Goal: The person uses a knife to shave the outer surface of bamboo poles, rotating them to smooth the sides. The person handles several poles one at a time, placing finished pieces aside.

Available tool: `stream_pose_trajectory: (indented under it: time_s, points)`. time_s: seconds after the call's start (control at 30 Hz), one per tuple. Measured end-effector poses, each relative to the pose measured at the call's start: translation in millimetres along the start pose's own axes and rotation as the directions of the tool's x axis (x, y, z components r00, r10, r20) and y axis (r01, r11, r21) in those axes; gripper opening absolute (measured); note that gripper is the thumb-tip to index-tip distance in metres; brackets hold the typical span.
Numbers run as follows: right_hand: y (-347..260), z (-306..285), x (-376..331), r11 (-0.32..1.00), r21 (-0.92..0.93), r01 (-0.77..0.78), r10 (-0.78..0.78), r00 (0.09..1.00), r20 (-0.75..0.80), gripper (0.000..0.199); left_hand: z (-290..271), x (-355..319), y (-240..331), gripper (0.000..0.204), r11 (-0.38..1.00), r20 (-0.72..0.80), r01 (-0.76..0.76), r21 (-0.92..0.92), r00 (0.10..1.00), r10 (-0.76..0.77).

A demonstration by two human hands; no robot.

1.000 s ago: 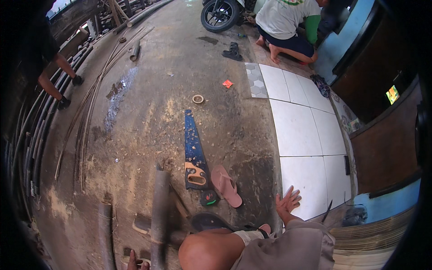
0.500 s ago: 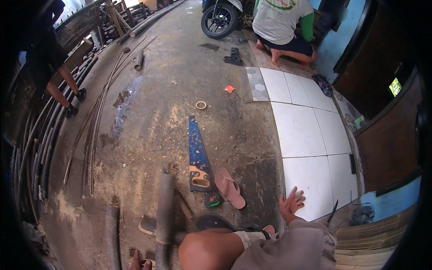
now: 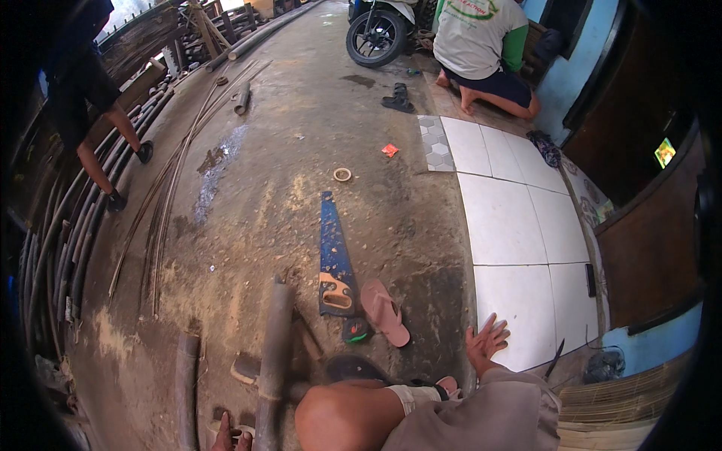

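Your right hand is wide open with its fingers spread, and it has hold of nothing. It is over the near edge of the big shiny white square floor tiles; you can't tell if it is pressing on them. Only a few fingers of your left hand poke up at the bottom edge, so you can't tell how open it is or if it holds something. It is between two round grey bamboo pieces: the thick long one on its right, close to your bare knee, and the thinner one on its left.

Past the thick piece, a long blue saw with a tan and black handle lies on the dusty grey floor. A small black and green tape measure is just below its handle, and a pink rubber flip-flop lies to the right. A small pale round ring is just past the saw's tip. Near your right hand, a thin dark pointed thing sticks up, with a crumpled black bag beside it
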State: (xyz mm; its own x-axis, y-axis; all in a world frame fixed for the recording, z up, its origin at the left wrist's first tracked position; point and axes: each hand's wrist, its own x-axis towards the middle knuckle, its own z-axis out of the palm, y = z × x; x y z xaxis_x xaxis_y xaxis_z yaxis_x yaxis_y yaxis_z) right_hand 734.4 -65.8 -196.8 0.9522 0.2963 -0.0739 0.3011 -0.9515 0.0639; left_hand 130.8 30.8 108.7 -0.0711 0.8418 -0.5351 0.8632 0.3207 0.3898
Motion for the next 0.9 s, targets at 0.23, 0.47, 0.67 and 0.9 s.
stream_pose_trajectory:
  time_s: [0.23, 0.47, 0.67, 0.9]
  points:
    - [-2, -4, -2, 1.0, -0.028, -0.014, 0.014, 1.0, 0.018, 0.102, 7, -4, -15, 0.06, 0.999, -0.014, -0.032, -0.04, 0.999, 0.032]
    - [1, 1, 6, 0.998, -0.055, -0.003, 0.003, 1.0, -0.007, 0.102, 1, -7, 6, 0.064, 0.994, 0.063, 0.106, -0.039, 0.993, -0.103]
    - [-7, 6, 7, 0.995, -0.098, 0.014, -0.015, 1.0, -0.007, 0.099, 8, -26, 20, 0.066, 1.0, -0.263, -0.011, 0.019, 0.965, 0.016]
    - [10, 21, 12, 0.972, -0.235, -0.022, -0.009, 0.992, -0.129, 0.096, -13, -43, -22, 0.074, 0.964, -0.263, -0.185, -0.192, 0.956, 0.131]
